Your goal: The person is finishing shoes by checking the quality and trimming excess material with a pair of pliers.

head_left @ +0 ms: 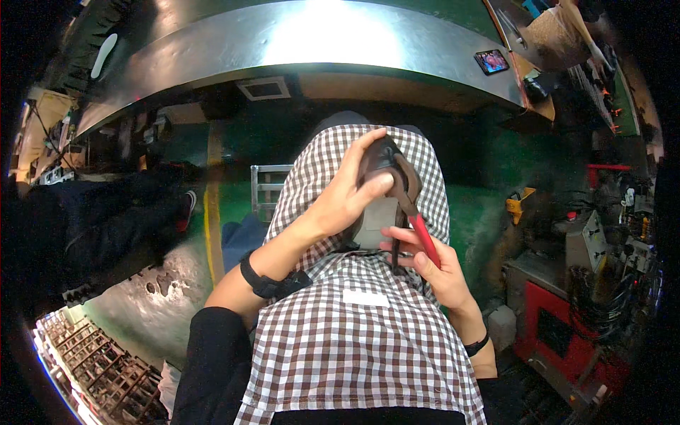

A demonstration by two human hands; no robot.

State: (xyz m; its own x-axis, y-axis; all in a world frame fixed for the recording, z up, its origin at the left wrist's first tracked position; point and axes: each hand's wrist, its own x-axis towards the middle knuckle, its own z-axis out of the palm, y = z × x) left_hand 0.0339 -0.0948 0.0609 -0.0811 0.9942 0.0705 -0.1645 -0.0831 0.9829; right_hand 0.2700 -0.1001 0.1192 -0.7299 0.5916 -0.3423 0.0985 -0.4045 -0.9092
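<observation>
Above my lap, a dark, shiny piece that looks like a leather shoe upper (386,150) is held in my left hand (340,198), fingers along its far side and thumb across its near face. My right hand (443,273) grips pliers (425,241) with one red handle and one dark one. The jaws meet the near right edge of the shoe upper; whether they pinch it, I cannot tell. Below my hands shows a flat grey surface (379,219), partly hidden. A brown and white checked apron (354,354) covers my lap.
Ahead runs a curved metal bench (212,42) bearing a phone (491,61) and a white sole-shaped piece (104,56). At right stands a red and grey machine (552,319) with coiled cables. Another person's arm (584,32) shows far right; dark-trousered legs (127,219) extend at left.
</observation>
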